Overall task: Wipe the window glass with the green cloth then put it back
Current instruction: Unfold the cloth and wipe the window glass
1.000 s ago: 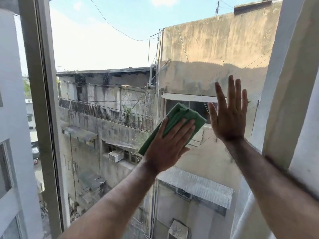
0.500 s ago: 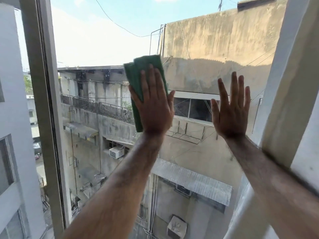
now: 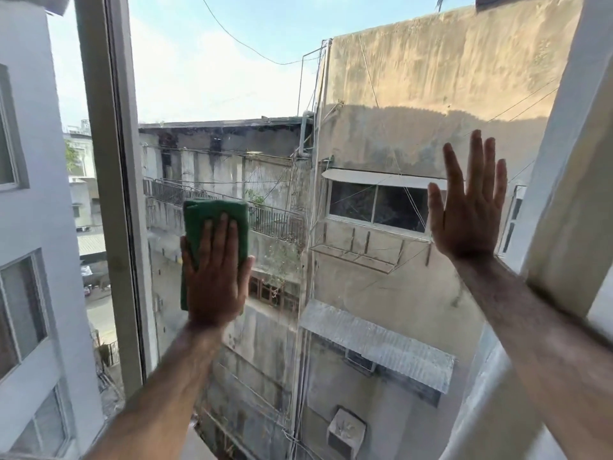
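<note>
Here, left hand (image 3: 215, 277), fingers flat on green cloth (image 3: 219, 210) against window glass (image 3: 348, 293); right hand (image 3: 467, 214) spread, empty.

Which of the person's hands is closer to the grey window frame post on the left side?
The left. The left hand presses the green cloth flat on the window glass just right of the grey frame post. The right hand lies open on the glass far across, by the opposite frame.

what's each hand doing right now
Left hand: open, flat, pressing the green cloth against the window glass.
Right hand: open, fingers spread, empty, palm toward the glass.
</note>
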